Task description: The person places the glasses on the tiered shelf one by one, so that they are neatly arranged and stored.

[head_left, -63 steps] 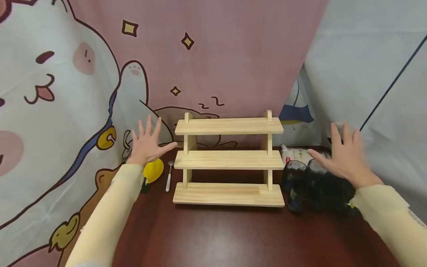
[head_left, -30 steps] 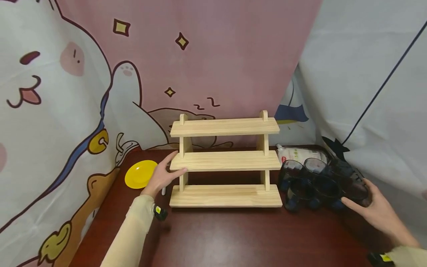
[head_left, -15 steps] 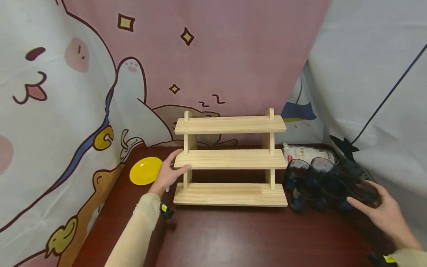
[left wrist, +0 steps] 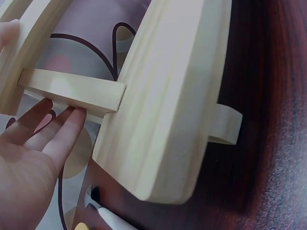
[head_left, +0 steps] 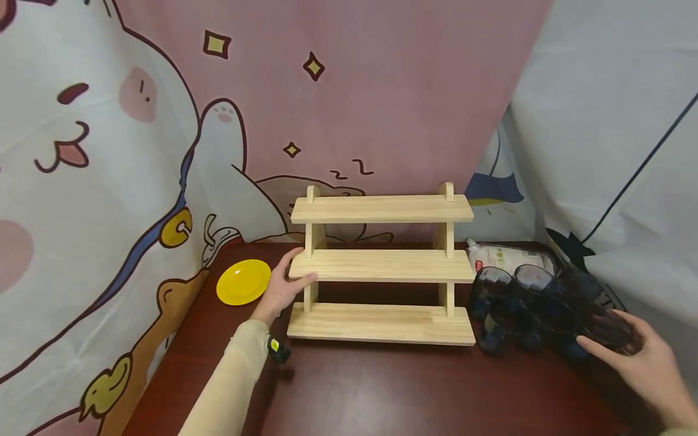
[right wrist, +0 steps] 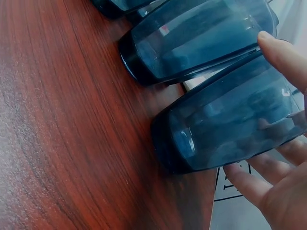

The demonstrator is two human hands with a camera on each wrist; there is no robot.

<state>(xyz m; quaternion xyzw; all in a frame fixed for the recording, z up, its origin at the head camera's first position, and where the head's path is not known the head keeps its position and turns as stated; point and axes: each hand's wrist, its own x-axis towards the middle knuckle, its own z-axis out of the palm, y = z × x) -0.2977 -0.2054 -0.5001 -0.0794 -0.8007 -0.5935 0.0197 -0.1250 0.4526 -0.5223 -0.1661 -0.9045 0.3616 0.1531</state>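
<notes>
A three-tier wooden shelf (head_left: 382, 264) stands upright on the dark red table. At the left end of its middle tier, my left hand (head_left: 280, 290) grips the board; in the left wrist view the fingers (left wrist: 67, 132) touch the side upright. Several dark blue drinking glasses (head_left: 507, 321) stand close together to the right of the shelf. My right hand (head_left: 643, 357) holds the glass (right wrist: 216, 120) at the near right of this group. Thumb and fingers are on opposite sides of that glass, and its base appears to rest on the table.
A yellow plate (head_left: 243, 282) lies at the left. Beside the shelf's left end is a white-handled spoon (left wrist: 112, 218), mostly hidden in the head view. A white spouted pouch (head_left: 509, 257) lies behind the glasses. Printed cloth (head_left: 382, 109) hangs at the back and sides.
Both hands were raised with fingers spread. They have come down, the left onto the shelf's middle tier, the right around a glass. Over the last second they have stayed in place.
</notes>
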